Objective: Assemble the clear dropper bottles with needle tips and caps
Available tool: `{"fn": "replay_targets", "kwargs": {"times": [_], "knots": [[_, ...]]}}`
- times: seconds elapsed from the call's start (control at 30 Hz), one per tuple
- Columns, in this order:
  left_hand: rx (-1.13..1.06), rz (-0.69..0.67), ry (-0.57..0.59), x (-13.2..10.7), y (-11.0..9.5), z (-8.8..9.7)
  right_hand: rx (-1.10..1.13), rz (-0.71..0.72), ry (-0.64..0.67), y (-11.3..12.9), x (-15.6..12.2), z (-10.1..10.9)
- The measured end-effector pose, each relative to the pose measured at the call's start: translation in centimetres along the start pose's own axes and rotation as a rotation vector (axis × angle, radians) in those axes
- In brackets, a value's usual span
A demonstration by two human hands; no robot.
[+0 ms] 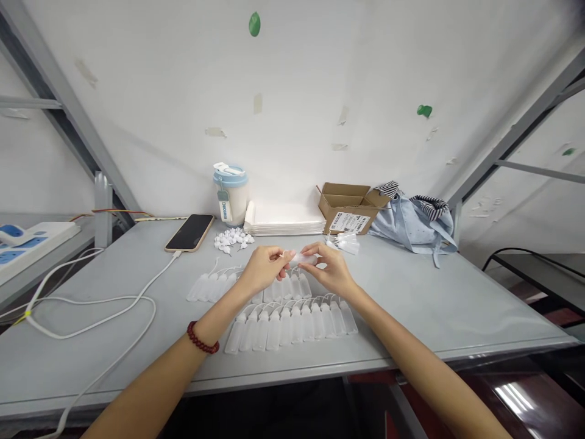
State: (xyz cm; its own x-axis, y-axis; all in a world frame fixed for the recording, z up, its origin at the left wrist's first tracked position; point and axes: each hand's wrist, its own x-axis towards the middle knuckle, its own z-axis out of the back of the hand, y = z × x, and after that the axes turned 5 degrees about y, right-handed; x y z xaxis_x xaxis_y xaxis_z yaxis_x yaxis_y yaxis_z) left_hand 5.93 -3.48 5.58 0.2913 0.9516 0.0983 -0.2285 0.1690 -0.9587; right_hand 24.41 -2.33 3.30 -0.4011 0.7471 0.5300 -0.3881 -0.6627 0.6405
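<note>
A small translucent plastic bottle [305,259] is held sideways above the table, between my two hands. My right hand [333,268] pinches its body with thumb and fingers. At the other end, my left hand [267,268] has its fingers closed around the neck and cap area, which they partly hide. Below my hands lies a front row of similar bottles [284,326] with thin looped straps at their tops. Behind it, a second row [212,286] is partly covered by my left hand and forearm. A pile of small white caps [233,238] sits beyond my left hand.
A phone [191,233] on a white charging cable [137,299] lies left. Along the wall stand a lidded cup [232,198], a white stack of flat sheets or envelopes [287,219], an open cardboard box [350,207] and a blue cloth bag [411,222]. Several loose bottles [348,244] lie before the box.
</note>
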Motion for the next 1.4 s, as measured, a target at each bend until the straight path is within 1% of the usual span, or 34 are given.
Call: {"fn": "replay_targets", "kwargs": {"times": [0.17,0.4,0.5,0.63,0.83,1.1,1.27,1.4], "knots": [[-0.001,-0.053,0.028,-0.1,0.1,0.0,0.006,0.001,-0.009,-0.1,0.1,0.0],[0.007,-0.135,-0.033,0.1,0.8,-0.3,0.085,-0.072,-0.034,-0.3,0.3,0.2],[0.007,-0.125,-0.038,0.1,0.7,-0.3,0.111,-0.079,-0.041,-0.2,0.3,0.1],[0.005,-0.097,-0.01,0.0,0.2,-0.3,0.151,-0.036,-0.044,-0.1,0.2,-0.1],[-0.014,-0.059,0.005,-0.2,-0.3,-0.4,0.105,-0.007,-0.09,0.3,0.1,-0.2],[-0.098,-0.015,0.058,0.1,0.0,-0.2,0.11,0.016,-0.121,0.5,0.1,-0.3],[-0.089,-0.023,0.092,-0.1,-0.2,0.1,0.136,0.022,-0.13,0.6,0.1,-0.1],[-0.041,-0.059,0.104,-0.3,-0.5,0.3,0.137,-0.021,-0.113,0.7,0.2,0.1]]}}
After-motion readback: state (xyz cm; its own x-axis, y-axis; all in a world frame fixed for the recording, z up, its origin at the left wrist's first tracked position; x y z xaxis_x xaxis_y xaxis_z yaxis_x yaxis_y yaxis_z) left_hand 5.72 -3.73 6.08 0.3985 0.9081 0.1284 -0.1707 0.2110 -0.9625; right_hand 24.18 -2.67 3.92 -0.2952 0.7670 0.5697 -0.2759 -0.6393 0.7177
